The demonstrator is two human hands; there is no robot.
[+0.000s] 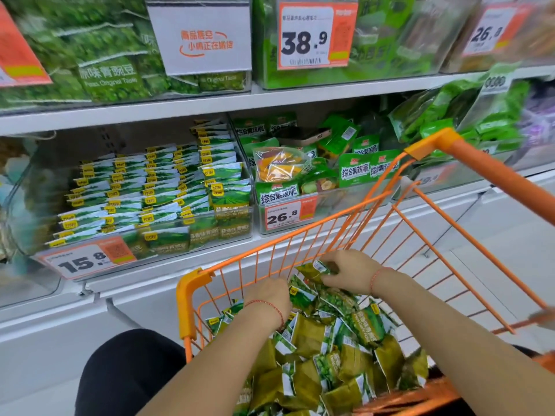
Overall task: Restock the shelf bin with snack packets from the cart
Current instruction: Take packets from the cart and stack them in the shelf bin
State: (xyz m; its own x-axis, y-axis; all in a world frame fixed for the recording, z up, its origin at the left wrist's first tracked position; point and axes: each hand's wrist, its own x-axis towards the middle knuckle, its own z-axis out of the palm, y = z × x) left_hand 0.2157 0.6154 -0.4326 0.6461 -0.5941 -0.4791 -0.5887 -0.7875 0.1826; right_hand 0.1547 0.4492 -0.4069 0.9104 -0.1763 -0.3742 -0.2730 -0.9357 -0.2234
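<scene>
White shelves [186,106] run across a shop aisle, stacked in tiers and holding clear bins of green bags. Orange price tags [315,36] hang on the bin fronts. At lower right lies a pale tiled floor [492,250] under even light.

Orange wire cart [300,238] holds loose green snack packets [336,349] under both hands. White shelf [180,267] beyond them carries clear bins [210,232].

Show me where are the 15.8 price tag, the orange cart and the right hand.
15.8 price tag [85,261]: head view, on the printed number.
orange cart [187,298]: head view, on its front left corner.
right hand [350,273]: head view, on its back, gripping a packet.
</scene>
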